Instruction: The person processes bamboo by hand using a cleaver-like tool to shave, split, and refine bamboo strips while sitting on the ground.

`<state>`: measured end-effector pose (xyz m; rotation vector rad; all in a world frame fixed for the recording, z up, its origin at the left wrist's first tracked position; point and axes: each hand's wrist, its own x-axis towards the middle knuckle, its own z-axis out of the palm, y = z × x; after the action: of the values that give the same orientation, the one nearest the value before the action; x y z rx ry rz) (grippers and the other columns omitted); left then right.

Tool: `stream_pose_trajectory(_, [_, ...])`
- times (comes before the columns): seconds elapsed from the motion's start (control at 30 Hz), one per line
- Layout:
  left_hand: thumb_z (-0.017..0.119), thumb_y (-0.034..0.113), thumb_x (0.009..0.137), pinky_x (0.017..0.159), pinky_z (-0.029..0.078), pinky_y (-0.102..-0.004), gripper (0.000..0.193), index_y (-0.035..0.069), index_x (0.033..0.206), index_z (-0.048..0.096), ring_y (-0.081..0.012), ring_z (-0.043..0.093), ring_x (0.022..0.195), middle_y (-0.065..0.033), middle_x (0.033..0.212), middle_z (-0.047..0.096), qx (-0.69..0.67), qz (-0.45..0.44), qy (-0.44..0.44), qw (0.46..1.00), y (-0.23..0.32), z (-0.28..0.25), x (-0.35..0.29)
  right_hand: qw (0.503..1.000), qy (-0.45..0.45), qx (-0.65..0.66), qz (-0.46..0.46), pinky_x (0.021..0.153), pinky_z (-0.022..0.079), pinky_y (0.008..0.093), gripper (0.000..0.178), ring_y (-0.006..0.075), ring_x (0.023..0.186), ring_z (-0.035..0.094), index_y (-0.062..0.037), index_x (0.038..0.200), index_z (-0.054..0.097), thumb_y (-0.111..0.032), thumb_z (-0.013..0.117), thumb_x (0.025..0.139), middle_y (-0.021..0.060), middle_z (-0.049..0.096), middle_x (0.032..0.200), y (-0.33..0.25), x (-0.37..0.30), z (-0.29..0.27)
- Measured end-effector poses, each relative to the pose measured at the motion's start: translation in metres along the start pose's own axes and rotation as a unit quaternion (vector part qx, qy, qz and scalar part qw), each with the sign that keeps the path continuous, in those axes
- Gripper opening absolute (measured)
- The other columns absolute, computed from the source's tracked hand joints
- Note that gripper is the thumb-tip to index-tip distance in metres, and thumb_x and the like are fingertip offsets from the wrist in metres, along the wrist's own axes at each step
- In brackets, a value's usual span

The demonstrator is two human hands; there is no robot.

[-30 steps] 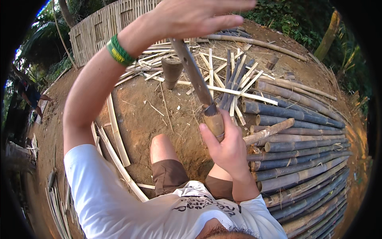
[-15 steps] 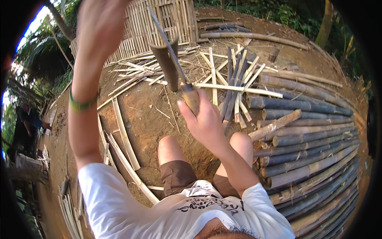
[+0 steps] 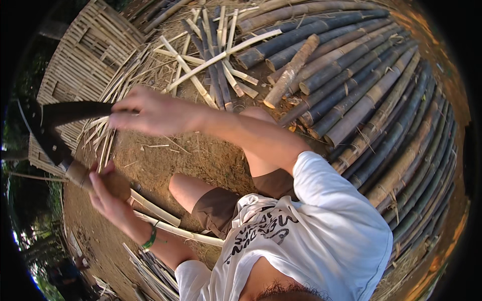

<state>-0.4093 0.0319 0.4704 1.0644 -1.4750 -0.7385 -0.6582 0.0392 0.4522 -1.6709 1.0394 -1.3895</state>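
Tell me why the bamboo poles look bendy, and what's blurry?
In the head view, the fisheye lens makes the bamboo poles curve, more so toward the rim; in the same head view, the right hand looks smeared, and the corners are black.

The machete [image 3: 64,159], with brown wooden handle [image 3: 117,186] and dark blade [image 3: 53,144], points obliquely forward-left. A dark, curved piece [image 3: 78,111] overlaps the blade in view; whether they touch is unclear.
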Motion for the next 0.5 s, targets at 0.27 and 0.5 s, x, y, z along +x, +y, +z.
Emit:
stream_pose_trajectory(0.27, [0.074, 0.02, 0.093, 0.075, 0.052, -0.0316, 0.024, -0.002, 0.101, 0.068, -0.0152, 0.062, 0.076, -0.0072, 0.083, 0.068, 0.115, -0.029, 0.06, 0.991, -0.014, -0.084, 0.012, 0.653, 0.46, -0.171, 0.578, 0.118, 0.034, 0.0509, 0.128, 0.0486, 0.145, 0.031, 0.0057, 0.157, 0.011, -0.068, 0.076, 0.075, 0.0392, 0.028, 0.153, 0.317, -0.184, -0.175])
stream_pose_trajectory(0.5, [0.079, 0.014, 0.087, 0.071, 0.05, -0.0302, 0.021, -0.001, 0.093, 0.066, -0.0138, 0.062, 0.072, -0.0049, 0.078, 0.066, 0.172, -0.012, -0.012, 0.985, -0.005, -0.12, 0.055, 0.56, 0.634, -0.027, 0.532, 0.101, 0.05, 0.0424, 0.106, 0.037, 0.118, 0.06, 0.0122, 0.14, 0.028, -0.02, 0.087, 0.057, 0.0277, 0.057, 0.131, 0.404, -0.247, -0.225])
